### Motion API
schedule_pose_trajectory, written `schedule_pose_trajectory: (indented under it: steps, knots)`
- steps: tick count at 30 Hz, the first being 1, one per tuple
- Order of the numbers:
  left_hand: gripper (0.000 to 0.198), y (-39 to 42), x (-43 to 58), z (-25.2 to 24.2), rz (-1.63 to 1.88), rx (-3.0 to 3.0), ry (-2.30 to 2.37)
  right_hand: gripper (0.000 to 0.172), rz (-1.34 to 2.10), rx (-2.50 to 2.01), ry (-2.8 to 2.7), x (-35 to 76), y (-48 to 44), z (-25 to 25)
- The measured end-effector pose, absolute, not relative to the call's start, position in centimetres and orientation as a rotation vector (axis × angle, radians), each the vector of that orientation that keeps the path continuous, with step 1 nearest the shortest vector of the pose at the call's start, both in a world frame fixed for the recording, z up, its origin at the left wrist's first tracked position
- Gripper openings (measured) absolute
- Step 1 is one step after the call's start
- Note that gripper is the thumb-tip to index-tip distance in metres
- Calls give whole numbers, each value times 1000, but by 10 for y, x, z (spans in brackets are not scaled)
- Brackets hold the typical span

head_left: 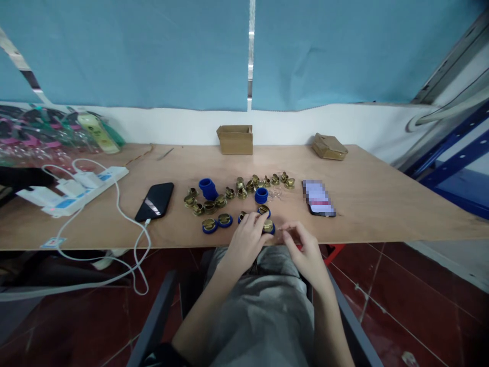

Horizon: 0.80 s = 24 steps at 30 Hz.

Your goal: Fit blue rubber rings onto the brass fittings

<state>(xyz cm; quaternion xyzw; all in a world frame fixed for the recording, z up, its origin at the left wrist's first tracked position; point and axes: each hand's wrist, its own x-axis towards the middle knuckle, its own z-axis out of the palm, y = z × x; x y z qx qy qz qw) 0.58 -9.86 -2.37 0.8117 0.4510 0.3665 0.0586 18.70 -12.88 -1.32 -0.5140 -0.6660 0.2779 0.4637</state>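
Observation:
My left hand (249, 235) rests at the table's front edge, its fingers over brass pieces with blue rings, close to one ringed brass piece (268, 226). Just right of that piece, my right hand (303, 247) has its thumb and index finger pinched together on something too small to make out. Two more brass pieces in blue rings (209, 225) lie to the left. Farther back are several loose brass pieces (210, 206), a leaning stack of blue rings (208, 188), another blue ring stack (261, 194) and a few thin clear bits (275, 193).
A black phone (156, 202) on a white cable and a power strip (87, 191) lie left. A lit phone (319, 198) lies right. Behind stand an open cardboard box (236, 140) and a brown packet (329, 147). Bottles (97, 132) fill the back left.

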Motion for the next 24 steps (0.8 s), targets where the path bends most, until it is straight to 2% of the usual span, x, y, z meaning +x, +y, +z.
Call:
schedule_pose_trajectory:
  steps: [7,9,11,15,20,24]
  knots:
    - [32,-76,-40,-3,1415,2512,1677,17,653,-1336,-1586,193,-119,-22]
    - [34,-61,-67,3,1345,2464,1873,17,631,-1343,-1615,194,-113,-22]
    - [42,-43,-92,10,1077,2378,2094,16,569,-1369,-1670,194,-105,-18]
    - [39,-9,-123,19,923,2291,2202,14,455,-1421,-1759,192,-77,-7]
    - [35,7,-131,23,872,2222,2249,10,390,-1431,-1851,186,-41,7]
    - [34,3,-128,28,1000,2243,2224,12,351,-1429,-1964,179,-29,22]
